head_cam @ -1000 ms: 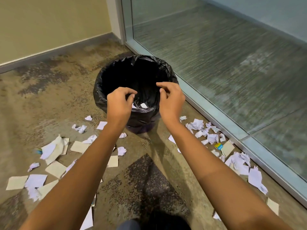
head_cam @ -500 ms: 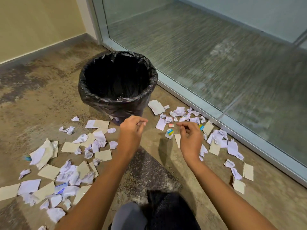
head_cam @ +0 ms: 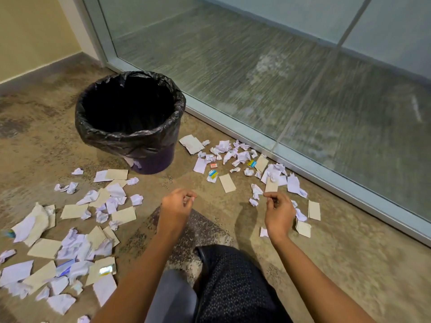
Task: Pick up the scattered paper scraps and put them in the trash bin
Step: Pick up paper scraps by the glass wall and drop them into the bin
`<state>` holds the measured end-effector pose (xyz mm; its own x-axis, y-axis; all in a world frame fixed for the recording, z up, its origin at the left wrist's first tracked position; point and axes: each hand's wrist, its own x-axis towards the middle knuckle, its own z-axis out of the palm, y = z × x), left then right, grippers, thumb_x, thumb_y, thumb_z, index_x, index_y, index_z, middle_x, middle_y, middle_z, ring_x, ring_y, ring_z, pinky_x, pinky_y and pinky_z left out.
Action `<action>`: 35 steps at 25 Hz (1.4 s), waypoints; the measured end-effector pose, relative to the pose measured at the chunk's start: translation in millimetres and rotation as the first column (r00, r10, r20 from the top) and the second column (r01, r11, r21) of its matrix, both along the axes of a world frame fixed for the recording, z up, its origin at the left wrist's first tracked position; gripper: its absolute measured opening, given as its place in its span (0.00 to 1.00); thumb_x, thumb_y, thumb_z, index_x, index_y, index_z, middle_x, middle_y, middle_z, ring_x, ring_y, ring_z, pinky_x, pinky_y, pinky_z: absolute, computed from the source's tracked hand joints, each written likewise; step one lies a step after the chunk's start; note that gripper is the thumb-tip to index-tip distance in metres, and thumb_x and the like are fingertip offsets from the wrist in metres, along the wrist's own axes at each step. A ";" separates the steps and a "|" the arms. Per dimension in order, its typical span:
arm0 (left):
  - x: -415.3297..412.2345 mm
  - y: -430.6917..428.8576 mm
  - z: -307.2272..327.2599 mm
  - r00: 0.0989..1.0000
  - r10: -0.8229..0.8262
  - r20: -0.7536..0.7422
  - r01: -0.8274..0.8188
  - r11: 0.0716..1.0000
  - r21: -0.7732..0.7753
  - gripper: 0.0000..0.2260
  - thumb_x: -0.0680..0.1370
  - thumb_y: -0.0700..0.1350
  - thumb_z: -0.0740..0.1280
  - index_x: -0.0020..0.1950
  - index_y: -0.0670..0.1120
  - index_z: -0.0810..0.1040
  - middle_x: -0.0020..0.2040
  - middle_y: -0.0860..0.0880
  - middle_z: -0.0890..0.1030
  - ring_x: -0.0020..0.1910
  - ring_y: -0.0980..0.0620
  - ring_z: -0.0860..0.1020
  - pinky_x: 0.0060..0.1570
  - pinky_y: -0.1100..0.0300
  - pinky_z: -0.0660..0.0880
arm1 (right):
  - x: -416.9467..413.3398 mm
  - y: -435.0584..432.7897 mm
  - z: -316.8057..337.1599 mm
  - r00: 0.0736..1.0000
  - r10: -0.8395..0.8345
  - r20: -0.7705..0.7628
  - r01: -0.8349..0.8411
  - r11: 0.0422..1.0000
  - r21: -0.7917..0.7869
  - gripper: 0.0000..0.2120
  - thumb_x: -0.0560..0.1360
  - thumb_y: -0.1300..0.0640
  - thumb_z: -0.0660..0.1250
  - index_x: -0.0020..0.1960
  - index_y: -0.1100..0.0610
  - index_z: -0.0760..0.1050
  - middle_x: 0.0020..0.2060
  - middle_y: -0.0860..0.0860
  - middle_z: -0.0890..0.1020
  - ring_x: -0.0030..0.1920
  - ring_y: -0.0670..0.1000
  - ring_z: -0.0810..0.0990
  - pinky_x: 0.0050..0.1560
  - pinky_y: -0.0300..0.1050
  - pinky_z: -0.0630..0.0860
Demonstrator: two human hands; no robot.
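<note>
A bin lined with a black bag (head_cam: 105,133) stands on the mottled floor at the upper left; its inside is dark. White crumpled paper scraps and beige cards lie in a big scatter (head_cam: 70,243) to the left and a smaller scatter (head_cam: 242,157) to the right of the bin. My left hand (head_cam: 176,207) hovers low over bare floor in front of the bin, fingers loosely curled, holding nothing I can see. Beside small white scraps (head_cam: 255,192), my right hand (head_cam: 278,212) hangs the same way, with nothing in it.
A glass wall with a metal bottom rail (head_cam: 326,183) runs diagonally along the right, close behind the right scatter. A beige wall (head_cam: 30,31) closes the far left corner. My knee in dark patterned cloth (head_cam: 233,287) sits low in the middle.
Both hands were over the bin's mouth a second ago and have drawn back and down toward me. My view has shifted right, showing more of the right-hand scraps.
</note>
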<state>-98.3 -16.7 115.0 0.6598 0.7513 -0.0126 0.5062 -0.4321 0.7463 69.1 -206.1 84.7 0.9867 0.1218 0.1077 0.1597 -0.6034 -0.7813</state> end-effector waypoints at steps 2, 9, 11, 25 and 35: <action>2.8 -9.0 -9.7 1.000 0.006 -0.022 -0.006 1.000 -0.009 0.06 0.75 0.37 0.68 0.47 0.43 0.84 0.47 0.46 0.83 0.39 0.55 0.75 0.38 0.68 0.65 | 6.1 -7.9 -9.1 0.999 -0.029 -0.023 0.029 0.999 -0.016 0.12 0.72 0.70 0.65 0.44 0.55 0.81 0.43 0.53 0.83 0.40 0.51 0.80 0.43 0.44 0.75; 30.8 -29.2 -30.9 0.990 -0.066 -0.125 0.069 0.997 0.018 0.05 0.75 0.36 0.68 0.46 0.43 0.83 0.46 0.48 0.81 0.41 0.57 0.74 0.43 0.70 0.69 | 30.7 -38.2 -50.7 0.970 -0.003 -0.243 -0.057 0.968 -0.242 0.09 0.73 0.67 0.67 0.50 0.59 0.80 0.46 0.55 0.83 0.46 0.55 0.80 0.44 0.40 0.71; 43.2 -34.0 -41.0 0.980 -0.080 -0.181 0.084 0.996 0.016 0.05 0.74 0.36 0.68 0.46 0.44 0.83 0.46 0.48 0.80 0.43 0.55 0.75 0.45 0.67 0.72 | 37.9 -49.4 -72.6 0.952 0.041 -0.304 -0.141 0.940 -0.312 0.10 0.71 0.68 0.67 0.50 0.58 0.79 0.48 0.57 0.82 0.48 0.57 0.80 0.45 0.43 0.72; 122.3 -16.3 -125.8 0.886 -0.147 -0.439 0.177 0.984 0.028 0.09 0.74 0.44 0.69 0.54 0.49 0.81 0.63 0.47 0.72 0.64 0.46 0.67 0.64 0.55 0.67 | 54.3 -47.0 -139.7 0.795 -0.023 -0.606 -0.385 0.753 -0.533 0.35 0.66 0.44 0.75 0.65 0.51 0.63 0.62 0.58 0.66 0.60 0.64 0.73 0.54 0.52 0.74; 153.5 44.9 -158.2 0.875 -0.090 -0.475 0.157 0.982 0.102 0.13 0.74 0.45 0.71 0.58 0.53 0.80 0.69 0.45 0.66 0.68 0.44 0.64 0.64 0.50 0.68 | 80.1 25.8 -127.9 0.956 0.090 -0.280 -0.211 0.871 -0.443 0.14 0.70 0.69 0.69 0.54 0.60 0.77 0.53 0.58 0.75 0.52 0.57 0.76 0.50 0.43 0.72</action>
